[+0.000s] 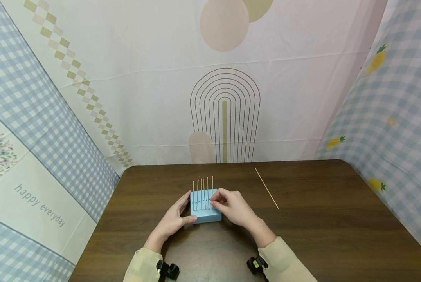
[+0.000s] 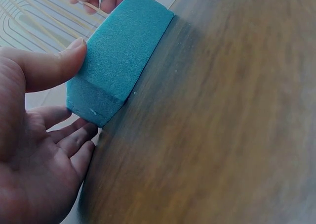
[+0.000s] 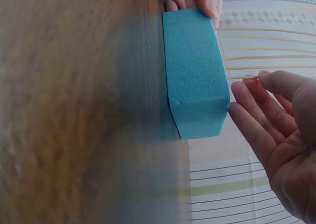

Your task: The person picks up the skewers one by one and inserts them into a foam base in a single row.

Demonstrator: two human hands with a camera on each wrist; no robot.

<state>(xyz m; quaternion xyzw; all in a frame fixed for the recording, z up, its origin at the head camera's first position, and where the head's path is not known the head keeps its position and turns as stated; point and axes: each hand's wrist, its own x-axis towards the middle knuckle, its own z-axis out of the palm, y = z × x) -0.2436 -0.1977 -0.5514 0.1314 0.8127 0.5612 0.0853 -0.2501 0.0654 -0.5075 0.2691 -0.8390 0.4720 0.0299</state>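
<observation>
A blue foam block [image 1: 207, 216] stands on the table with several thin wooden sticks [image 1: 198, 192] upright in its top. My left hand [image 1: 171, 222] steadies the block from the left, thumb at the near front corner and fingers along the side. In the left wrist view the thumb [image 2: 74, 56] presses the block's upper edge. At the right end of the row, my right hand [image 1: 236, 207] pinches the rightmost stick [image 3: 237, 77] low down, between thumb and index finger. That stick's lower end meets the block's top.
A single loose stick [image 1: 267, 188] lies slantwise on the brown wooden table [image 1: 319, 219], to the right of the block. Behind the table hangs a patterned cloth [image 1: 154, 98], with checked cloths at both sides.
</observation>
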